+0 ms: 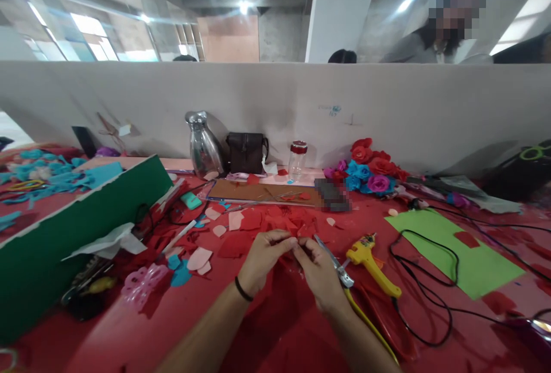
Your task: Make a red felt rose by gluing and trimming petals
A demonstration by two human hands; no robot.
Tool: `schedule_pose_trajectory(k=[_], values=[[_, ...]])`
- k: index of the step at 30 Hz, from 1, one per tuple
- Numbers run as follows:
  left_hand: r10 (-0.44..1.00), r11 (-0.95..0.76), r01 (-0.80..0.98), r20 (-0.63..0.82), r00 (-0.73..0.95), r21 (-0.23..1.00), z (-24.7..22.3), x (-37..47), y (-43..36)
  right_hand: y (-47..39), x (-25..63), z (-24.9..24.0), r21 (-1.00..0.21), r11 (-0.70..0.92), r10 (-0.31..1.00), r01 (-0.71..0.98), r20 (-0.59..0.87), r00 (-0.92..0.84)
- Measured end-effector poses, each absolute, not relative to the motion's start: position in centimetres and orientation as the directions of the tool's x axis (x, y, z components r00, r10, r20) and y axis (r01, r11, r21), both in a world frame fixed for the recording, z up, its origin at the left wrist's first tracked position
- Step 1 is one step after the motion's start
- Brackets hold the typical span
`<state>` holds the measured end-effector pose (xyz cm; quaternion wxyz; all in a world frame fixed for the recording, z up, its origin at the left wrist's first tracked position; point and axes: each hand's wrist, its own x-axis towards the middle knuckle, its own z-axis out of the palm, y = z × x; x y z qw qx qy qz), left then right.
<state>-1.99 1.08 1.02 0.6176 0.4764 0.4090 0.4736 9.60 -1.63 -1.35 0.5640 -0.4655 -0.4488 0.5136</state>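
My left hand (267, 259) and my right hand (317, 272) meet in the middle above the red table, thumbs and forefingers pinched together. What they pinch is too small or hidden to make out; red cut petals (252, 219) lie just beyond and below the fingertips. A dark band circles my left wrist. Close beside my right hand is a metal hand tool (343, 276) with a yellow handle. A yellow glue gun (365, 258) lies to its right, its black cord trailing off. Pale pink petals (200, 260) and blue pieces (181, 274) are scattered left of my hands.
A green board (86, 241) stands along the left. At the back are a steel jug (205, 149), a dark bag (246, 153), a glass jar (297, 160) and bright artificial flowers (379, 169). A light green sheet (482, 258) lies right. Beyond the partition (267, 92) is another person.
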Motion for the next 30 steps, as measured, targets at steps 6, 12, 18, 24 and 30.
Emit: schedule_pose_trajectory(k=[6, 12, 18, 24, 30], values=[[0.947, 0.25, -0.339, -0.156, 0.282, 0.907, 0.7, -1.5, 0.5, -1.9, 9.7, -1.0, -0.991, 0.107, 0.984, -0.08, 0.094, 0.15], [0.97, 0.209, -0.382, -0.139, 0.201, 0.9, 1.0, -1.0, -0.3, -2.0, 9.7, -1.5, -0.985, 0.149, 0.974, -0.09, 0.13, 0.186], [0.976, 0.047, -0.195, -0.003, 0.216, 0.98, 0.9, -1.8, -2.6, -2.9, 9.0, -1.6, -0.984, 0.163, 0.964, -0.071, 0.144, 0.223], [0.996, -0.033, -0.097, 0.024, -0.088, 0.995, -2.2, -3.4, -5.6, -5.9, 9.2, -1.4, -0.997, 0.071, 0.991, 0.035, 0.075, 0.109], [0.937, -0.113, 0.024, 0.115, -0.331, 0.993, -5.0, -3.8, -7.7, -10.0, 12.0, -5.6, -0.887, 0.271, 0.944, 0.374, 0.321, 0.077]])
